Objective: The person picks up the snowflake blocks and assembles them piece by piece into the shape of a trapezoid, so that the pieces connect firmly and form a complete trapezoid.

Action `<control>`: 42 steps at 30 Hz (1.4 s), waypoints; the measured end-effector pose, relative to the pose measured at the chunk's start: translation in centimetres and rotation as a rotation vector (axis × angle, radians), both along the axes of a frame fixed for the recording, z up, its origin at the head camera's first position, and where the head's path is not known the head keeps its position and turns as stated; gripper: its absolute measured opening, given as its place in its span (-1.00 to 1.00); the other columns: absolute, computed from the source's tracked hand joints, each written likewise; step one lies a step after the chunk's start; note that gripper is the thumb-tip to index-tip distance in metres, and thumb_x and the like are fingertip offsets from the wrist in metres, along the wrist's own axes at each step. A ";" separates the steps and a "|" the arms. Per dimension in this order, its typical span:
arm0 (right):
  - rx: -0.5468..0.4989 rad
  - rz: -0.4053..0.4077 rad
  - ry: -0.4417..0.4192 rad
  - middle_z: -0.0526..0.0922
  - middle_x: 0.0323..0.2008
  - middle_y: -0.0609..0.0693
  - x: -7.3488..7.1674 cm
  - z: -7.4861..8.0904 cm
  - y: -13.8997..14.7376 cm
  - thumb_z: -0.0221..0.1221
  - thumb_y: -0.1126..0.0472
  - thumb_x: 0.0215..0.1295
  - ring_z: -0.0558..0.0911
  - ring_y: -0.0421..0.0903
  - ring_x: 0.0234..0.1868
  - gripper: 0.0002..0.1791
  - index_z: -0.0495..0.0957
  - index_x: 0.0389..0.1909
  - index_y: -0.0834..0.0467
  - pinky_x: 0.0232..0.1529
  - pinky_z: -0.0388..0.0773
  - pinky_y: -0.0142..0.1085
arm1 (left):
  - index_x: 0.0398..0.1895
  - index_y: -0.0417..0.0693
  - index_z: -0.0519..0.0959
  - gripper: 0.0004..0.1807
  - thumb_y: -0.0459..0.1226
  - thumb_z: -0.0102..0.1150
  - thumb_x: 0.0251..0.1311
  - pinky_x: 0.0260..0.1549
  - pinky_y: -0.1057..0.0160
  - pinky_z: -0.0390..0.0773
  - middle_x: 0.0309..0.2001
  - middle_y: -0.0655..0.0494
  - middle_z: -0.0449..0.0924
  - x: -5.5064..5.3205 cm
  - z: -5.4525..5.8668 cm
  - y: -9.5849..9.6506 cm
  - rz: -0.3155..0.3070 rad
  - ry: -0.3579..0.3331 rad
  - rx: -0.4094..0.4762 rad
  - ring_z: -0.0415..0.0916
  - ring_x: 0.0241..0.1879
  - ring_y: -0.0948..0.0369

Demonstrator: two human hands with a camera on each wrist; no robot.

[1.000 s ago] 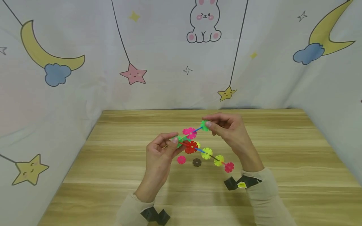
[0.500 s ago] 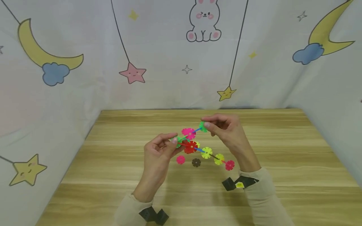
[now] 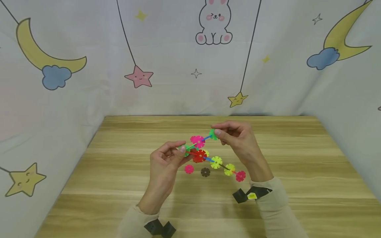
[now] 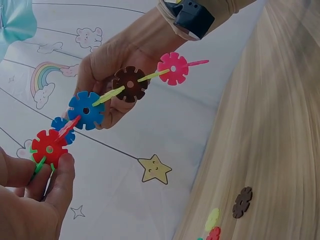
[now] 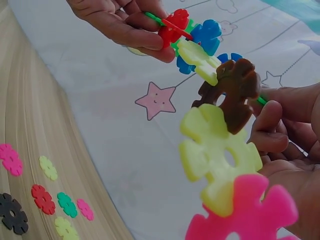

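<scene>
A chain of interlocking snowflake discs is held up over the table in a sideways V. My left hand [image 3: 163, 168] pinches a green disc [image 3: 186, 151] at the bend. With thumb and fingertips, my right hand [image 3: 238, 138] grips another green disc [image 3: 212, 134] at the end of the upper branch, beyond a pink disc [image 3: 198, 141]. The lower branch runs free through a red disc [image 3: 199, 156], yellow discs [image 3: 216, 162] and a pink end disc [image 3: 240, 176]. In the left wrist view, blue discs [image 4: 86, 110] and a brown disc [image 4: 130, 84] show edge-linked along the chain.
Loose discs lie on the wooden table [image 3: 119, 198] below the chain: a pink one [image 3: 189, 169], a dark brown one [image 3: 205, 172] and, in the right wrist view, a red one [image 5: 43, 199], a teal one [image 5: 67, 205] and several others. A printed curtain [image 3: 166, 96] hangs behind.
Both hands keep their pinches on the green discs and have drifted very slightly left in the head view. The right hand is a touch lower; the chain keeps its shape.
</scene>
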State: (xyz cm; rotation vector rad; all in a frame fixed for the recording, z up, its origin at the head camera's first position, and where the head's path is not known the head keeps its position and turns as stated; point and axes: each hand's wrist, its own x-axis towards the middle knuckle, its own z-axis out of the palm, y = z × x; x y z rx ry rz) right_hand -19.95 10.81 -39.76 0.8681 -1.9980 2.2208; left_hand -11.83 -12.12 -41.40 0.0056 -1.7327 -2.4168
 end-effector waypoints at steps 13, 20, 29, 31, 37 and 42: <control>-0.037 0.029 -0.017 0.77 -0.32 -0.18 0.3 0.1 -0.3 0.26 0.49 0.45 0.52 -0.18 -0.45 -0.69 0.84 -0.10 0.05 -0.42 0.56 -0.45 | 0.03 -0.39 0.67 -0.81 -0.54 0.23 0.43 -0.03 0.04 0.85 -0.46 0.14 0.57 0.3 0.0 -0.1 0.001 0.008 -0.004 0.66 -0.40 0.30; -0.019 0.042 0.013 0.75 -0.36 -0.16 0.5 0.3 -0.8 0.27 0.48 0.44 0.52 -0.16 -0.48 -0.71 0.84 -0.11 0.05 -0.41 0.57 -0.42 | -0.06 -0.26 0.70 -0.85 -0.55 0.23 0.43 -0.04 0.03 0.85 -0.46 0.14 0.60 0.5 0.0 -0.4 0.007 0.024 -0.014 0.74 -0.38 0.28; 0.136 -0.028 -0.037 0.71 -0.32 -0.17 0.7 1.1 0.2 0.29 0.37 0.49 0.56 -0.14 -0.40 -0.82 0.79 0.01 0.20 -0.32 0.61 -0.38 | 0.11 -0.49 0.60 -0.76 -0.50 0.21 0.46 0.01 0.05 0.84 -0.45 0.17 0.57 0.3 0.2 -0.4 -0.041 0.029 -0.015 0.74 -0.33 0.28; 0.144 -0.017 -0.044 0.72 -0.29 -0.16 0.6 1.0 0.4 0.27 0.35 0.52 0.58 -0.13 -0.38 -0.80 0.76 0.05 0.25 -0.29 0.62 -0.38 | 0.08 -0.43 0.62 -0.79 -0.49 0.21 0.47 0.01 0.05 0.84 -0.43 0.17 0.58 0.3 0.2 -0.5 -0.047 0.024 -0.010 0.72 -0.32 0.29; 0.071 0.073 -0.069 0.71 -0.22 -0.16 0.3 0.6 0.7 0.11 0.32 0.64 0.67 -0.13 -0.31 -0.73 0.72 0.16 0.25 -0.21 0.64 -0.38 | -0.03 -0.17 0.72 -0.84 -0.49 0.20 0.49 0.05 0.02 0.83 -0.41 0.17 0.60 0.3 0.5 -0.7 -0.062 0.010 0.044 0.69 -0.29 0.28; -0.063 0.199 -0.120 0.77 -0.08 -0.16 -0.6 -0.3 0.8 -0.03 0.28 0.73 0.76 -0.17 -0.22 -0.64 0.73 0.18 0.03 -0.20 0.66 -0.44 | -0.15 0.09 0.78 -0.72 -0.48 0.20 0.49 0.08 0.02 0.82 -0.36 0.20 0.66 0.3 0.9 -0.9 -0.065 0.019 0.070 0.74 -0.24 0.27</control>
